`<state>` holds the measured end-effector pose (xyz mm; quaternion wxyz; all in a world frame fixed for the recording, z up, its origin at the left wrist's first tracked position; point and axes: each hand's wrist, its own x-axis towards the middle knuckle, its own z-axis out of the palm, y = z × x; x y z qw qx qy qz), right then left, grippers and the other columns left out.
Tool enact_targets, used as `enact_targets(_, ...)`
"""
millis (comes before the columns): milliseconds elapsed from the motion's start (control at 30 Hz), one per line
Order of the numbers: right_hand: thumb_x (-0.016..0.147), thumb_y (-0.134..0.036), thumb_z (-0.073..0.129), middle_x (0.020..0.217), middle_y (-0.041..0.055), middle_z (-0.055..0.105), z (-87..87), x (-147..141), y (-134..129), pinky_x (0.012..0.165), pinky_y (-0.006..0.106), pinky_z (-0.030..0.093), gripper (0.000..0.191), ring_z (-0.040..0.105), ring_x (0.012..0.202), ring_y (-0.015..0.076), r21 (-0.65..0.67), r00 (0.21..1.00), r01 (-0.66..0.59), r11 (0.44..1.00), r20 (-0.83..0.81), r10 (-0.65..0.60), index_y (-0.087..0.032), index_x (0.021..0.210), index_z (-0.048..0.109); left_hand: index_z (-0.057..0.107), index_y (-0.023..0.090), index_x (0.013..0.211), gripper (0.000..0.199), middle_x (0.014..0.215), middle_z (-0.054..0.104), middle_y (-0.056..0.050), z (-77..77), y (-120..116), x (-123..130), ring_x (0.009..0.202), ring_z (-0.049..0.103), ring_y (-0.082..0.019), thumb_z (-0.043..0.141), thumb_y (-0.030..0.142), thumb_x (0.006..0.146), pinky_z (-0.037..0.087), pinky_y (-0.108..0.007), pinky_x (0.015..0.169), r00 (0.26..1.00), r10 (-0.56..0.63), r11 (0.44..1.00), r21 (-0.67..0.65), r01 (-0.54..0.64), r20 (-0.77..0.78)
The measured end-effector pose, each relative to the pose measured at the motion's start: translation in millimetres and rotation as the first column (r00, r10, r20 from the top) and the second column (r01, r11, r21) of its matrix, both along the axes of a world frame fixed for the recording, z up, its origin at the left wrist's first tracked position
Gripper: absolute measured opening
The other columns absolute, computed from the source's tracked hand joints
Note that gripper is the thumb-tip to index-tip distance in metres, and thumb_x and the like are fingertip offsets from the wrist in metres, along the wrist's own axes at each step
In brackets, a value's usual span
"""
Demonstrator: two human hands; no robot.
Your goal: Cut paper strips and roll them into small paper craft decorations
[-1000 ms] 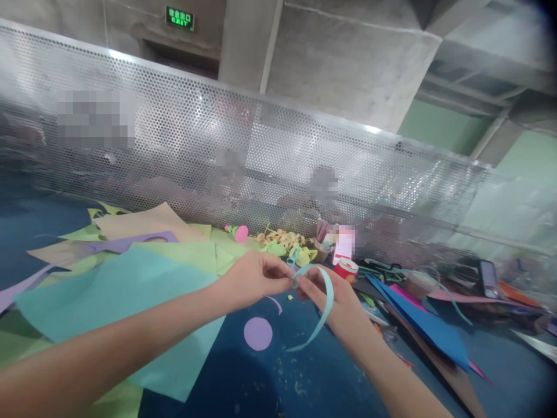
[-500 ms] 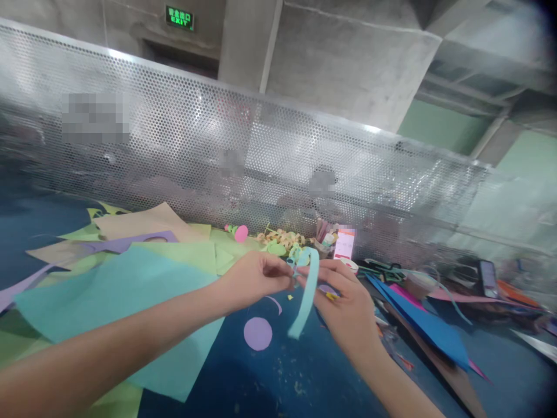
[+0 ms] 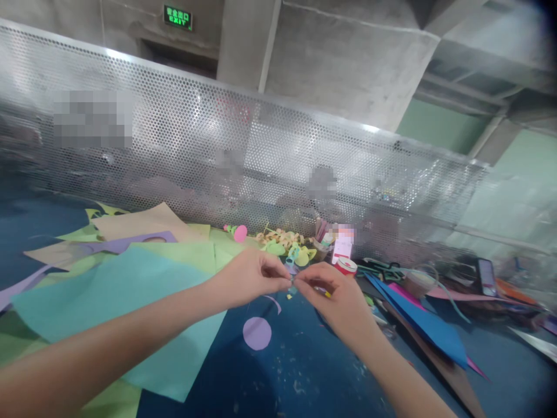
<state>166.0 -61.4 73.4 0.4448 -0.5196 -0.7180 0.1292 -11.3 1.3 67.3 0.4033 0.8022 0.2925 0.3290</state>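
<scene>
My left hand (image 3: 261,276) is closed in a pinch, thumb and forefinger together. Opposite it, my right hand (image 3: 333,293) pinches as well, its fingertips almost touching those of the left. Only a small bit of the light-blue paper strip (image 3: 293,284) shows between the fingertips; the rest is hidden. Just behind the fingers lie pale-blue and yellow-green paper shapes (image 3: 303,255). Below the hands, a purple paper circle (image 3: 257,333) lies flat on the dark blue table (image 3: 278,389), with a thin purple curved scrap (image 3: 274,303) above it.
Large teal sheets (image 3: 117,296) and other coloured sheets cover the left. Behind the hands stand a lit phone (image 3: 343,244) and a red-and-white round container (image 3: 346,266). Blue sheets (image 3: 420,319) and another phone (image 3: 486,277) lie right. A perforated metal screen (image 3: 183,133) borders the back.
The light-blue strip that hung down in a curve in front of my right fingers no longer shows at length. My right hand has turned slightly and its fingertips have come closer to the left's.
</scene>
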Motion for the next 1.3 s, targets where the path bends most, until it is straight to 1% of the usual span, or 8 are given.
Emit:
enact_targets(133,0.077,-0.037,0.058,0.078,0.0028,0.066,-0.7,0,0,0.064,0.025,0.046,0.021,0.059,0.07,0.0149,-0.218,0.988,-0.055,0.974,-0.155,0.021,-0.017,0.079,0.064,0.07,0.019,0.082,0.024,0.075,0.068,-0.001,0.6,5,-1,0.066,0.059,-0.014,0.066,0.038,0.068,0.044,-0.022,0.06,0.999,-0.012,0.999,-0.051,0.014,0.042)
enact_targets(233,0.077,-0.042,0.058,0.073,0.0019,0.065,-5.3,0,2,0.056,0.022,0.042,0.027,0.056,0.062,0.0121,-0.286,0.972,-0.1,0.953,-0.231,0.033,-0.017,0.08,0.064,0.072,0.02,0.079,0.026,0.073,0.069,-0.001,-0.3,7,-2,0.064,0.057,-0.013,0.068,0.042,0.066,0.043,-0.021,0.058,0.999,-0.015,0.986,-0.165,0.022,0.043)
enact_targets(400,0.072,-0.04,0.065,0.063,-0.0019,0.062,-10.1,0,6,0.052,0.021,0.04,0.026,0.054,0.056,0.0106,-0.26,0.94,-0.11,0.959,-0.34,0.016,-0.019,0.087,0.062,0.073,0.018,0.07,0.022,0.067,0.069,-0.003,-0.2,4,-1,0.064,0.055,-0.012,0.07,0.039,0.066,0.041,-0.021,0.06,0.993,-0.042,0.934,-0.348,0.078,0.111)
enact_targets(567,0.072,-0.04,0.064,0.069,0.0006,0.067,-4.9,0,5,0.069,0.028,0.048,0.028,0.064,0.071,0.0167,-0.264,0.905,-0.112,0.958,-0.425,-0.012,-0.02,0.091,0.059,0.072,0.016,0.065,0.022,0.067,0.068,-0.003,2.7,2,1,0.061,0.054,-0.01,0.073,0.038,0.063,0.041,-0.021,0.06,0.982,0.061,0.901,-0.434,0.023,0.178)
enact_targets(767,0.071,-0.029,0.066,0.079,0.0022,0.067,-1.9,-2,2,0.067,0.027,0.049,0.028,0.063,0.075,0.0158,-0.201,0.948,-0.111,0.973,-0.316,0.043,-0.02,0.094,0.055,0.071,0.016,0.079,0.026,0.069,0.066,-0.002,0.4,0,4,0.064,0.057,-0.01,0.075,0.035,0.063,0.042,-0.022,0.064,0.956,0.095,0.845,-0.531,0.07,0.278)
enact_targets(900,0.072,-0.029,0.064,0.077,0.0024,0.067,-2.9,-3,2,0.066,0.026,0.05,0.02,0.063,0.072,0.0152,-0.147,0.956,-0.082,0.986,-0.29,0.037,-0.019,0.089,0.057,0.068,0.017,0.085,0.03,0.07,0.065,0.0,1.8,-2,5,0.063,0.057,-0.009,0.077,0.031,0.061,0.042,-0.021,0.062,0.941,0.09,0.847,-0.522,0.1,0.325)
enact_targets(1100,0.075,-0.031,0.06,0.081,0.004,0.069,-3.5,-2,1,0.067,0.027,0.051,0.017,0.064,0.074,0.0165,-0.061,0.966,-0.072,0.996,-0.254,0.054,-0.019,0.086,0.064,0.067,0.018,0.095,0.03,0.075,0.065,0.0,2.4,-2,4,0.066,0.056,-0.009,0.073,0.028,0.067,0.043,-0.022,0.065,0.936,-0.008,0.867,-0.465,0.182,0.351)
enact_targets(1300,0.077,-0.029,0.058,0.081,0.0041,0.068,-3.1,-3,-3,0.07,0.028,0.05,0.017,0.063,0.075,0.0176,-0.024,0.983,-0.005,1.0,-0.186,0.001,-0.019,0.088,0.066,0.067,0.02,0.097,0.03,0.076,0.063,0.0,-2.9,0,5,0.068,0.055,-0.009,0.071,0.028,0.069,0.044,-0.022,0.065,0.929,-0.063,0.891,-0.399,0.217,0.364)
